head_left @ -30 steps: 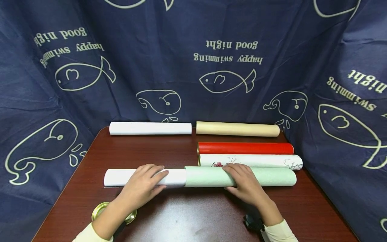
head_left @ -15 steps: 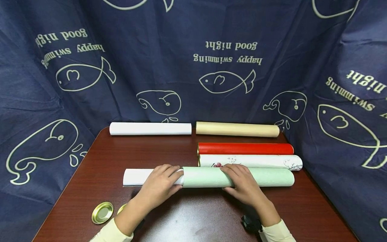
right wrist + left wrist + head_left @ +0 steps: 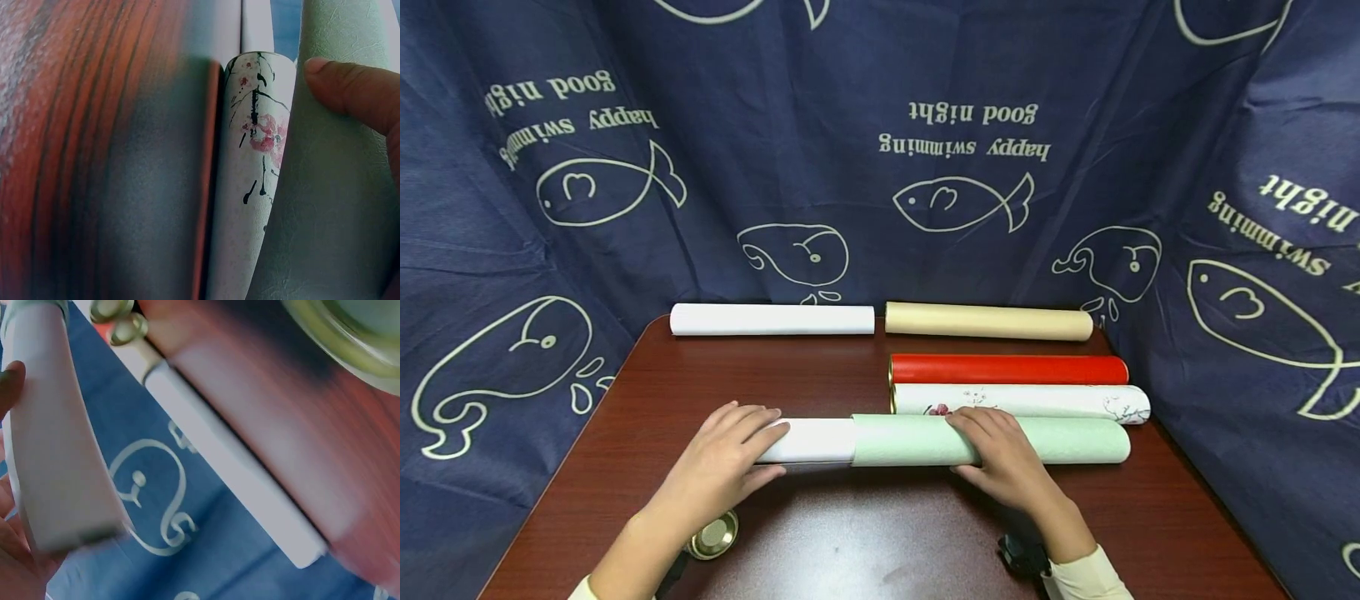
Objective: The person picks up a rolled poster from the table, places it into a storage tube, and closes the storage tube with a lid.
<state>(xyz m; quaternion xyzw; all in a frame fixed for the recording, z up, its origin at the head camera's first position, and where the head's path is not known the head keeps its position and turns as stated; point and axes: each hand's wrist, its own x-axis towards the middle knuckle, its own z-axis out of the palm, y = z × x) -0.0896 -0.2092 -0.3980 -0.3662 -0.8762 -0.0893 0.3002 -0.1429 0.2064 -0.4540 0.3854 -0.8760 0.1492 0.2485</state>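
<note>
A white paper roll [image 3: 812, 440] lies partly inside a pale green tube [image 3: 917, 440], its right end hidden there. My left hand [image 3: 722, 454] holds the white roll near its left end, thumb on the near side and fingers over the top. The left wrist view shows this white roll [image 3: 56, 437] between the thumb and fingers, somewhat blurred. My right hand [image 3: 1003, 458] grips the green tube around its middle, with a fingertip pressed on the green surface [image 3: 337, 162] in the right wrist view.
Behind the green tube lie a white flower-patterned tube [image 3: 1045, 402] and a red tube [image 3: 1007, 368]. At the table's back edge are another white roll [image 3: 771, 320] and a tan roll [image 3: 988, 321]. A gold lid [image 3: 713, 535] sits beside my left forearm. A blue curtain [image 3: 865, 108] surrounds the table.
The white roll slid right, deeper into the green tube, with my left hand. Since then my left hand has moved back left along the roll. My right hand has stayed nearly still.
</note>
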